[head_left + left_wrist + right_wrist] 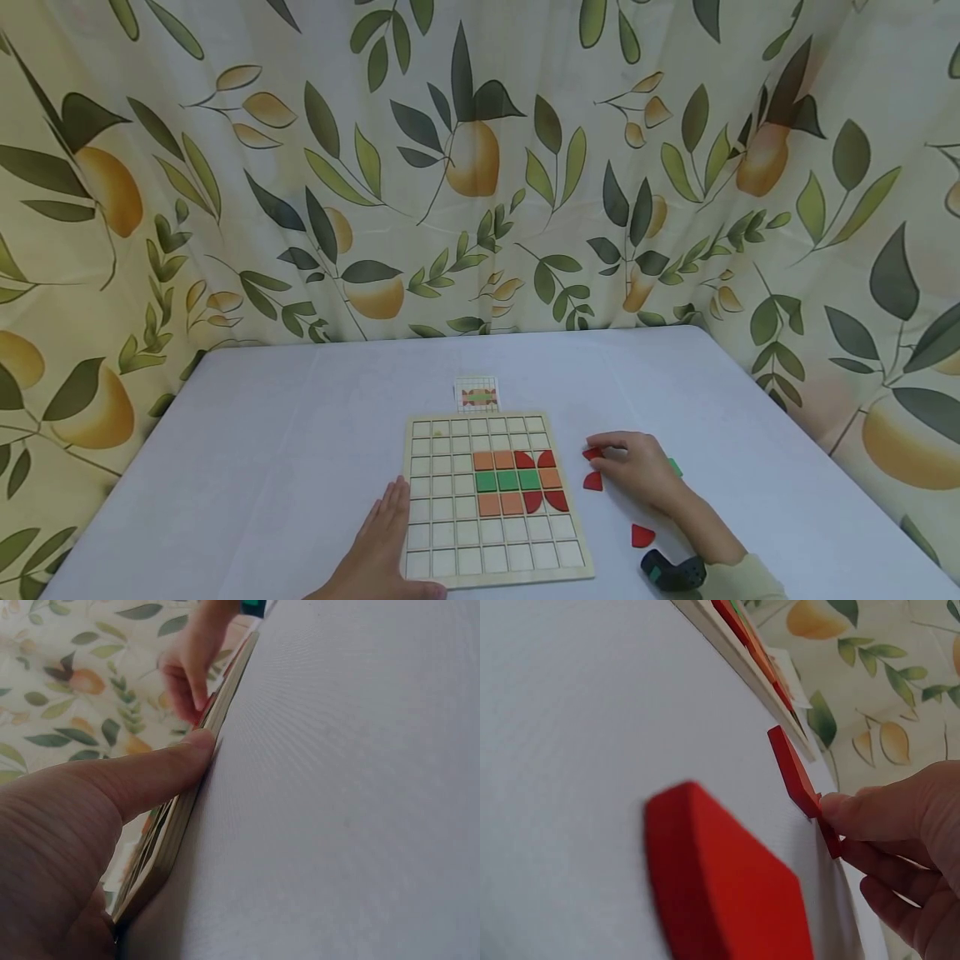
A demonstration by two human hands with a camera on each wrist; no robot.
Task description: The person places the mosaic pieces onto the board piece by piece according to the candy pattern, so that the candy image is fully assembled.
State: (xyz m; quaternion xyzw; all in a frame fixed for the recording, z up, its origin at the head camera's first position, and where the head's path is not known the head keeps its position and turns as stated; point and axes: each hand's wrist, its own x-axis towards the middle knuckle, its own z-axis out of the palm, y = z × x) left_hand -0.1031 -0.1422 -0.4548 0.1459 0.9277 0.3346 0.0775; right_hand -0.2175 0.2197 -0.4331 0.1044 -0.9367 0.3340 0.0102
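A wooden grid board lies on the table, partly filled with orange, green and red tiles. Along its left edge rests my left hand, fingers straight, its thumb against the near edge. To the right of the board, my right hand pinches a red quarter-circle tile between thumb and fingertips, low over the cloth. Right beside that tile lies another red quarter-circle tile. A third red tile sits nearer to me, below the right forearm.
A small pattern card stands out behind the board's far edge, printed with a coloured grid design. A green tile shows partly behind the right hand. A black device is at the right wrist. A leaf-patterned curtain surrounds the table.
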